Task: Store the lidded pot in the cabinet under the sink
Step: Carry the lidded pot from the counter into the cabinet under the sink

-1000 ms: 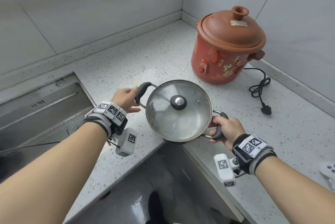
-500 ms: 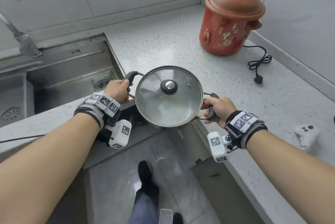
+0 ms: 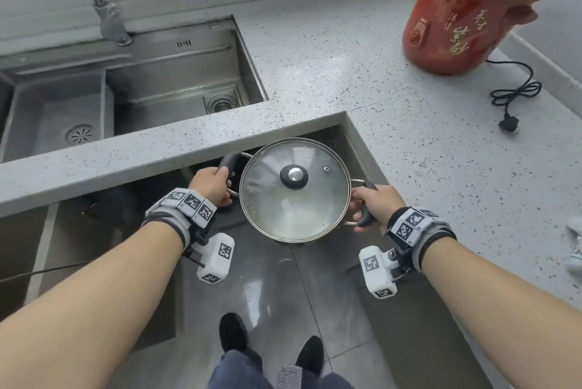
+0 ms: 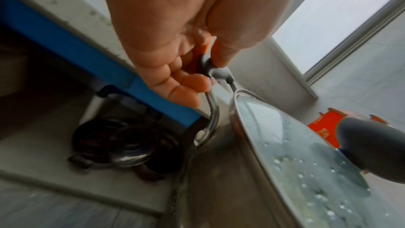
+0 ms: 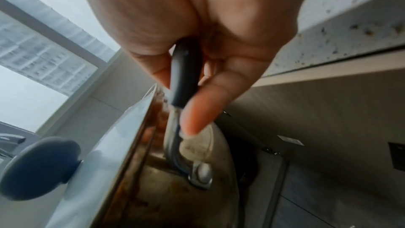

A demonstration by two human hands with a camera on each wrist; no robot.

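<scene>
Carrying step: the lidded pot (image 3: 294, 190) hangs in the air just below the desk (image 3: 362, 80) edge, left hand (image 3: 211, 184) and right hand (image 3: 376, 204) each curled round a side handle (lid seated). Next, I judge, lower it level into the cabinet (image 3: 104, 199) opening.

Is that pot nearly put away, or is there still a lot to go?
Partly. Done: the lidded pot is off the countertop, lid on. In hand: the left hand and right hand each grip a side handle, holding it in the air below the counter edge, before the open cabinet. Left: lowering it inside and letting go.
</scene>
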